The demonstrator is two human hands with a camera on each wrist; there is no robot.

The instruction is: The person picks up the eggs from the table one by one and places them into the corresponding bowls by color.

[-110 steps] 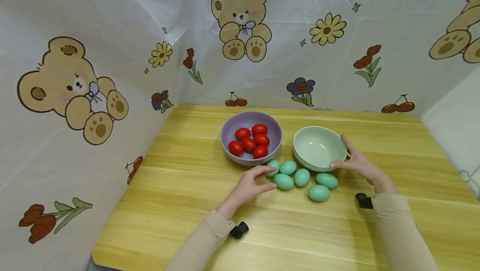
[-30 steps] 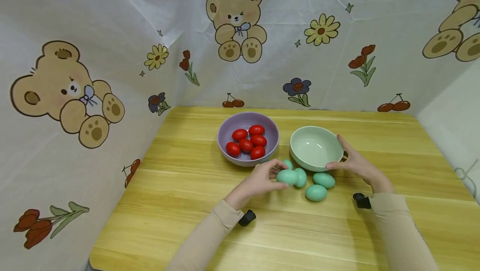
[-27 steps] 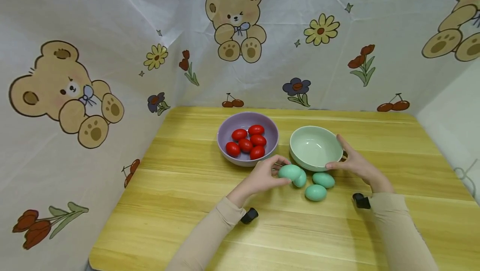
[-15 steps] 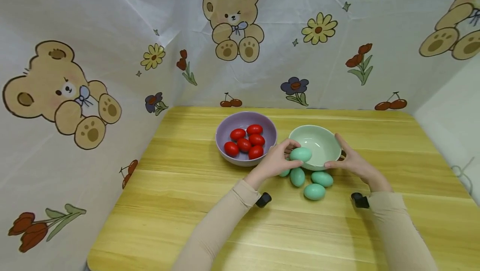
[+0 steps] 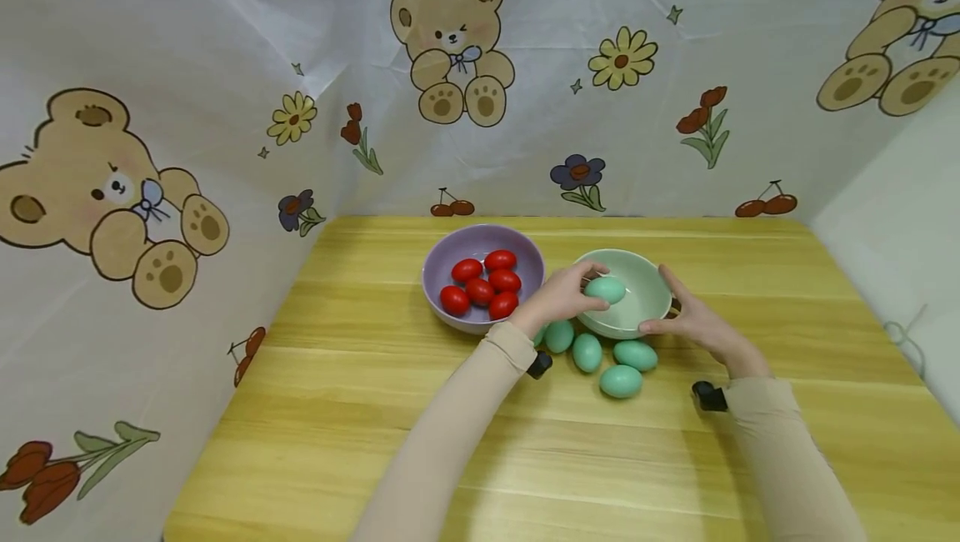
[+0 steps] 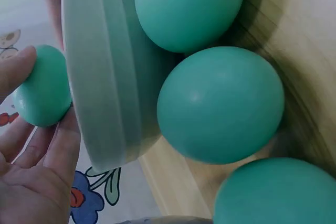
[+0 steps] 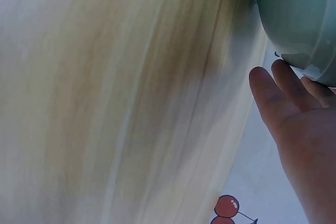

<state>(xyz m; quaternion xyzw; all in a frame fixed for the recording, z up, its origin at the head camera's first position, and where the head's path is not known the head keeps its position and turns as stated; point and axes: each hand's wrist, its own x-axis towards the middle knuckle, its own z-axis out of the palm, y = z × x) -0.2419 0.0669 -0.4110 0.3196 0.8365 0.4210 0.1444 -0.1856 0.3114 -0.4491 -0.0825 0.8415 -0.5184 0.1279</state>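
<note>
The left hand [image 5: 558,298] has its grip closed around a teal egg [image 5: 605,289], thumb and fingers [image 6: 16,66] pinching it just over the hollow of the pale green bowl [image 5: 651,308]. The right hand [image 5: 693,323] braces that bowl from the other side, its grip wide, with thumb and fingers spread along the rim and outer wall. Four more teal eggs [image 5: 620,380] lie on the yellow wooden counter [image 5: 375,409] just in front of the bowl, close together, two of them touching its base in the left wrist view. Left of it, nearly touching, stands a purple bowl [image 5: 442,308] holding red eggs [image 5: 480,288]. Cloth printed with bears [image 5: 450,42] walls the counter in.
</note>
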